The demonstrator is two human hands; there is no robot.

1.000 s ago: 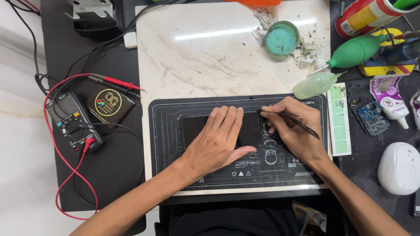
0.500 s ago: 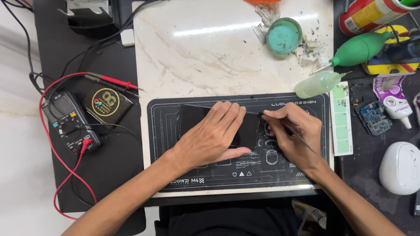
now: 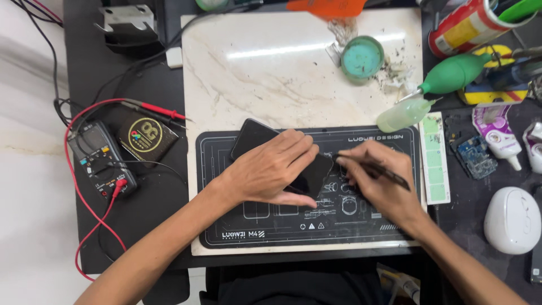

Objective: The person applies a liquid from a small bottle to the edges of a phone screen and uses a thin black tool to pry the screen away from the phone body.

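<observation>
At the left edge of the black desk mat (image 3: 164, 101) lay a grey handheld multimeter (image 3: 100, 155) with red leads, within reach but apart from the work. On the black printed repair mat (image 3: 395, 141), near its upper left corner, a dark slab-shaped phone (image 3: 254, 138) lay tilted. The left hand (image 3: 276, 169) pressed flat on it, fingers spread and nearly straight, seemingly to steady it. Just right, the right hand (image 3: 378, 181) was curled around a thin black pen-like tool (image 3: 375, 168), tip touching the phone's right end. A white rounded mouse (image 3: 511, 220) sat near the right edge.
</observation>
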